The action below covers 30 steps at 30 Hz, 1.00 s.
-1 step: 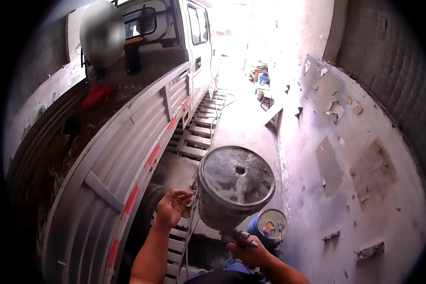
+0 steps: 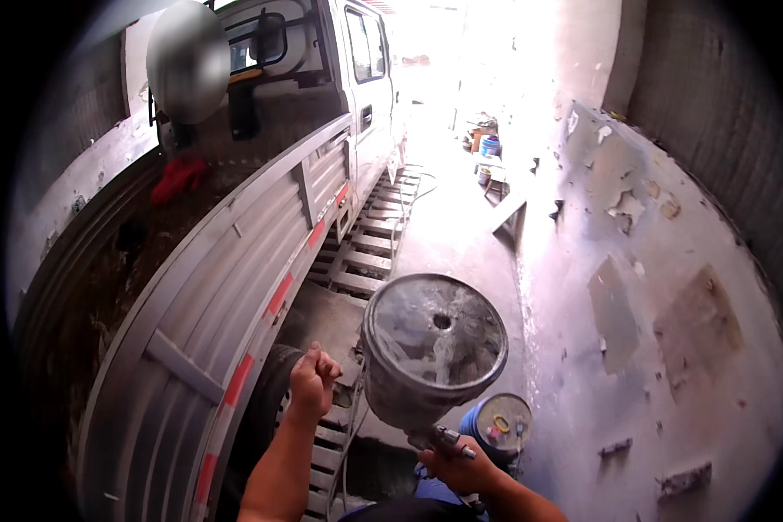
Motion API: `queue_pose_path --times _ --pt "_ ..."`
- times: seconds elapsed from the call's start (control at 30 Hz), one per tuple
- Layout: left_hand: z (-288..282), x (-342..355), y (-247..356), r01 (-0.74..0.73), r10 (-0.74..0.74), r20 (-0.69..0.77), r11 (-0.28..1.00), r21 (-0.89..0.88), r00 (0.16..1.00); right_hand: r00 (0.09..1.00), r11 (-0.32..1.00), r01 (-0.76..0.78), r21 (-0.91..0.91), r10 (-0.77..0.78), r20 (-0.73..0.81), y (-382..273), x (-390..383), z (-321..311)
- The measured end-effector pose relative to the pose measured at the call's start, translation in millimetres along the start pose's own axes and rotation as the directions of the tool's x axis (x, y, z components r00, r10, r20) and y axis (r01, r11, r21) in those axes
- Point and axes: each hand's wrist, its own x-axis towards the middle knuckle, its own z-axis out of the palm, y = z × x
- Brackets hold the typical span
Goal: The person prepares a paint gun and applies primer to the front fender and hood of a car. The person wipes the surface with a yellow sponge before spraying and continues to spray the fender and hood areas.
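Head camera showed the right hand (image 2: 463, 471) grasping a spray gun (image 2: 446, 441) under 1 dark cup (image 2: 435, 344) and the left hand (image 2: 314, 380) clenched near a truck (image 2: 252, 239).

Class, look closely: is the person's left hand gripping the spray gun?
No, the right hand grips the spray gun, while the left hand is curled apart from it.

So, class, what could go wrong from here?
The bulky grey cup rises above the spray gun in the right hand's grip, with the left hand apart, so it might tip. If it fell to the right, it could knock the small items off the blue drum.
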Motion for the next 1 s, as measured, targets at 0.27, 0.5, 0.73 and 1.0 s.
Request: queue_pose_path --times 0.27,0.5,0.73,1.0 --pt "48 202 -18 -0.048 0.055 0.123 0.997 -0.064 0.991 0.978 0.979 0.206 -0.008 -0.205 0.039 51 158 -147" --pt "111 339 -13 0.132 -0.043 0.293 0.947 -0.293 0.955 0.987 0.987 0.155 0.049 -0.153 -0.057 24 269 -274" --pt "96 515 -43 0.129 -0.04 0.305 0.952 -0.278 0.952 0.994 0.991 -0.005 0.133 0.019 -0.108 25 391 -372" --pt "82 747 -82 0.084 -0.083 0.032 0.996 -0.034 0.996 0.972 0.993 0.092 0.078 -0.072 -0.223 14 546 -479"
